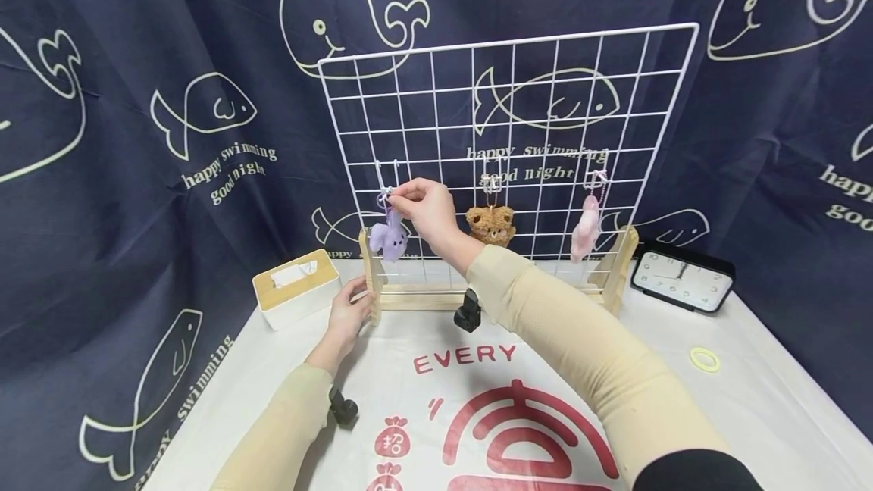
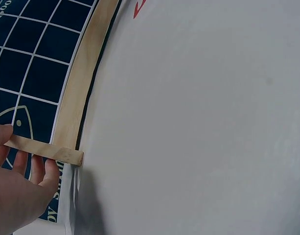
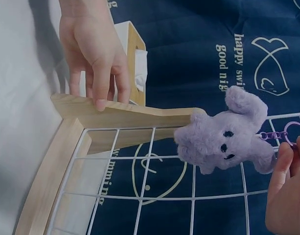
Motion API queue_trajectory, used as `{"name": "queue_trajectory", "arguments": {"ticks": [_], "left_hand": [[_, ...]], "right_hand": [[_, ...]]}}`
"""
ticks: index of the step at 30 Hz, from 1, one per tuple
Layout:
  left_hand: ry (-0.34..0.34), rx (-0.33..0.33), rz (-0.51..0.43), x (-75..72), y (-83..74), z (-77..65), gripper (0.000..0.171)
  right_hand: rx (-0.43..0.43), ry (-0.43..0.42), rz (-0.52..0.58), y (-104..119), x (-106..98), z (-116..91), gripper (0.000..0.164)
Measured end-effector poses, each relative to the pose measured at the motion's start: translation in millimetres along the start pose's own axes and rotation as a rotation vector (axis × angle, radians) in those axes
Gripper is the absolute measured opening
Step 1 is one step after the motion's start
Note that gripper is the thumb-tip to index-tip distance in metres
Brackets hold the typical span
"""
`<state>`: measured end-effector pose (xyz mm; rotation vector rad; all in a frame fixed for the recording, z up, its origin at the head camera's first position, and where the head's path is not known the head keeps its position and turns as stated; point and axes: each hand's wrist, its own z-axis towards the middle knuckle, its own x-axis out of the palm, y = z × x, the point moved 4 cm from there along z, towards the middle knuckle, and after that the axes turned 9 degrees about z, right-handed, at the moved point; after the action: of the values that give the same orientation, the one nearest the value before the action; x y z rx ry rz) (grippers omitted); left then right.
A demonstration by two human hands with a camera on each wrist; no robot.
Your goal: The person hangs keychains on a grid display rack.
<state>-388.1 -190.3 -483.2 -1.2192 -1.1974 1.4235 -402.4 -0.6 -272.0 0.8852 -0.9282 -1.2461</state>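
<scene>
In the head view my right hand (image 1: 430,214) pinches the top of a purple plush keychain (image 1: 390,239) in front of a white wire grid (image 1: 436,108), beside its left hooks. The right wrist view shows the keychain's purple ring (image 3: 292,131) and chain at the fingertips, with the plush dangling from them. My left hand (image 1: 349,318) grips the left wooden foot (image 2: 47,148) of the grid's stand, thumb on one side and fingers on the other. A brown bear keychain (image 1: 491,224) hangs mid-grid, and a pink plush keychain (image 1: 585,229) hangs toward the right.
A white tissue box (image 1: 300,305) with a wooden lid stands left of the grid. To the right are a black-framed clock (image 1: 682,277) and a pale yellow ring (image 1: 705,359) on the white tablecloth (image 1: 395,370). Behind hangs a dark blue curtain (image 1: 225,14).
</scene>
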Motion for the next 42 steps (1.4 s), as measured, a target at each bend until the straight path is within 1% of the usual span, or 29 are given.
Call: {"name": "queue_trajectory", "arguments": {"ticks": [13, 18, 23, 26, 29, 35, 39, 42], "left_hand": [[0.019, -0.02, -0.007, 0.9, -1.1, -0.6, 0.047], [0.027, -0.012, 0.0, 1.9, -3.2, 1.2, 0.048], [0.014, -0.009, 0.004, 1.9, -2.7, 1.8, 0.046], [0.008, -0.01, 0.01, 1.0, -0.8, 0.7, 0.046], [0.009, -0.011, 0.014, 0.5, 0.5, -2.0, 0.046], [0.015, -0.021, 0.014, -1.0, 2.8, -6.8, 0.047], [0.006, -0.011, 0.074, -3.5, 0.0, -9.0, 0.047], [-0.038, 0.02, 0.156, -6.1, -5.2, -10.3, 0.042]], "right_hand": [[0.014, -0.074, -0.051, -2.3, 0.0, 2.6, 0.005], [0.019, -0.077, -0.073, 0.4, -2.1, 2.8, 0.005], [0.033, -0.076, -0.143, 1.7, -6.3, 0.2, 0.008], [0.049, -0.066, -0.16, 0.7, -8.1, -3.4, 0.007], [0.058, -0.047, -0.154, -0.2, -9.2, -8.3, 0.007], [0.08, 0.018, -0.153, -3.2, -11.6, -21.7, 0.007], [0.117, 0.057, -0.125, -6.3, -16.0, -31.3, 0.006], [0.148, 0.079, -0.112, -7.2, -19.5, -37.0, 0.006]]}}
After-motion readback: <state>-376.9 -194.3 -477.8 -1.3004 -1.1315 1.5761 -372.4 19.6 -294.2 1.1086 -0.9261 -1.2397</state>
